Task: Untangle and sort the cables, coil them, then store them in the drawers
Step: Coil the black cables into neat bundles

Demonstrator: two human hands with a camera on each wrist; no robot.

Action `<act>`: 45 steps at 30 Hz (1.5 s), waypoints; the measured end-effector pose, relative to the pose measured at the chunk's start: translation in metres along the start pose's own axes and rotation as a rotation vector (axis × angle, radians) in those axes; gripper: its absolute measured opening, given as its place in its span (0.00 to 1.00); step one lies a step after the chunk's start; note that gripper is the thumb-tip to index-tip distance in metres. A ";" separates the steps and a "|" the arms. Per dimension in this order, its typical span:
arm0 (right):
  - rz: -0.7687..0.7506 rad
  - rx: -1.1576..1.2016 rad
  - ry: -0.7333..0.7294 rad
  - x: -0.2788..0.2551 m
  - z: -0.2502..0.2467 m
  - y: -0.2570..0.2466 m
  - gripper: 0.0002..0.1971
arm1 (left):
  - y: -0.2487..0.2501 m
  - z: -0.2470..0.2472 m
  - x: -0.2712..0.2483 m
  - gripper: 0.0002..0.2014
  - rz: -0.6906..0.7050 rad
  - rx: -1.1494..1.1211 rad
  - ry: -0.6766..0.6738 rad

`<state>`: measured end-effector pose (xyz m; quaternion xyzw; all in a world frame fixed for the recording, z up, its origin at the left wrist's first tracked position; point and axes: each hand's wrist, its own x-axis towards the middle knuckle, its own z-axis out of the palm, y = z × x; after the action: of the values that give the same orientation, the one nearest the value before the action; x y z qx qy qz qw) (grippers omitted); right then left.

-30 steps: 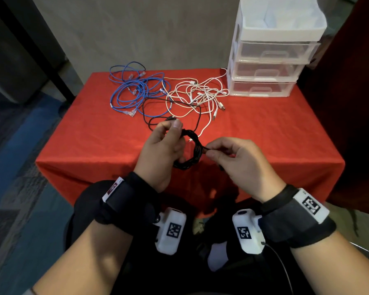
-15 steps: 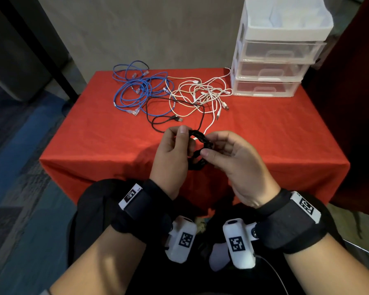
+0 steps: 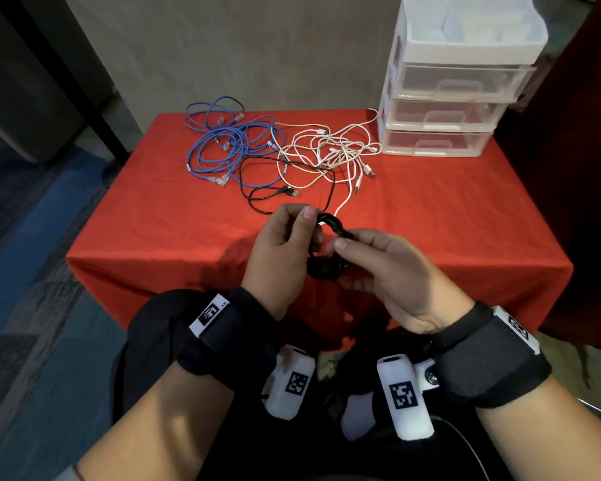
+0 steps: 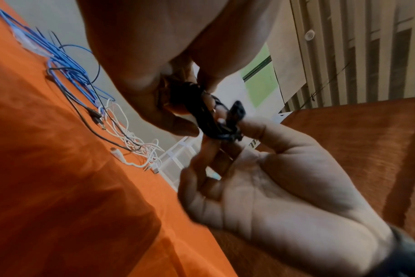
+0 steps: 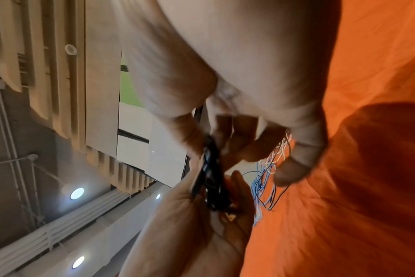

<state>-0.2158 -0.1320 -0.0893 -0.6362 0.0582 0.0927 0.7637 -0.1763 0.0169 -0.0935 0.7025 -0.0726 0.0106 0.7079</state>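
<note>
- The black coiled cable (image 3: 330, 248), a small twisted oval, hangs roughly upright between both hands above the table's near edge.
- The left hand (image 3: 281, 253) pinches its upper loop; the right hand (image 3: 389, 272) seems to pinch a wrapped strand, blurred.
- Loose blue cables (image 3: 226, 144) and white cables (image 3: 330, 151) lie behind on the red cloth (image 3: 153, 216).

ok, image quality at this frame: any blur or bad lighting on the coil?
Head view: sharp, dim, black coil readable between left hand and right hand. Left wrist view: motion blur on right hand, coil fairly clear. Right wrist view: blurred throughout, coil smeared, ceiling lights glaring.
</note>
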 end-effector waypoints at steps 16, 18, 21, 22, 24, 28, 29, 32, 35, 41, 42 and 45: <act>-0.314 -0.418 0.007 0.007 -0.008 0.013 0.12 | 0.015 0.005 0.004 0.08 -0.160 -0.269 -0.062; -0.300 -0.355 0.039 0.007 -0.007 0.014 0.13 | 0.015 0.004 0.002 0.09 -0.166 -0.265 -0.072; -0.286 -0.291 0.049 0.007 -0.008 0.010 0.15 | 0.013 -0.001 0.002 0.11 -0.172 -0.286 -0.079; -0.277 -0.256 0.052 0.007 -0.009 0.009 0.15 | 0.013 -0.002 0.003 0.11 -0.181 -0.290 -0.076; -0.264 -0.182 0.039 0.008 -0.014 0.007 0.12 | 0.012 -0.003 0.004 0.09 -0.201 -0.295 -0.069; -0.255 -0.237 0.037 0.010 -0.021 0.008 0.05 | 0.010 0.000 0.004 0.12 -0.267 -0.296 -0.075; -0.240 -0.234 0.053 0.011 -0.022 0.009 0.05 | 0.008 0.000 0.004 0.14 -0.299 -0.278 -0.083; -0.178 -0.161 0.083 0.012 -0.024 0.010 0.05 | 0.002 -0.004 0.003 0.20 -0.396 -0.228 -0.116; -0.144 -0.108 0.094 0.011 -0.025 0.010 0.04 | -0.004 -0.008 0.000 0.18 -0.444 -0.184 -0.146; -0.128 -0.092 0.081 0.011 -0.026 0.011 0.04 | -0.014 -0.010 -0.002 0.12 -0.299 -0.064 -0.142; -0.124 -0.080 0.074 0.010 -0.027 0.011 0.04 | -0.014 -0.010 -0.002 0.15 -0.288 -0.060 -0.132; -0.107 -0.030 0.049 0.010 -0.029 0.011 0.11 | -0.017 -0.011 0.003 0.17 -0.271 -0.070 -0.089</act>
<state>-0.2077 -0.1578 -0.1076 -0.6517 0.0411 0.0369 0.7565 -0.1708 0.0269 -0.1100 0.6807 -0.0086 -0.1188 0.7228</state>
